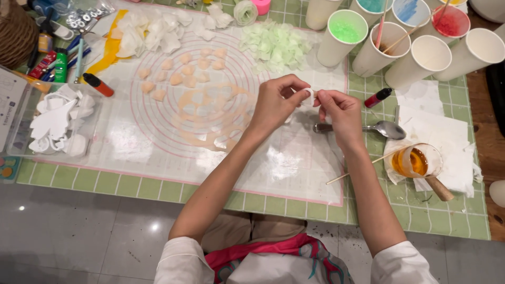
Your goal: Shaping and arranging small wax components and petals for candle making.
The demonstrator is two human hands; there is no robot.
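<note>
Head view, looking straight down: nearest the camera, a lap with white sleeves and a pink-and-teal cloth (273,255) is seen above a grey tiled floor (79,236). Two bare forearms are stretched forward over a translucent silicone mat (284,168) printed with pink circles, which is laid on a green checked table cover (421,210).

The left hand (276,102) and the right hand (342,113) are brought together over the mat, both with fingers curled and pinched on a small white piece (310,94) that is held between the fingertips of both, just above the mat's right half.

Just beside the right hand, a metal spoon (381,129) is laid on the mat's edge. To the right, a glass cup of amber liquid (415,160) with a thin wooden stick across it is set on white paper towels (447,142). A small red-capped bottle (377,98) lies near them.

Left of the hands, a cut-out sheet of peach-coloured dough (210,113) is spread on the mat, with small peach petals (179,73) beyond it. At the left edge, a clear tray of white cutters (55,123) is placed.

Farther off, a heap of pale green petals (273,44) and a heap of white petals (152,31) are seen. Along the far right, white paper cups (426,58) are grouped, some holding green, blue or red colour. Pens and tubes (58,63) are scattered at the far left.
</note>
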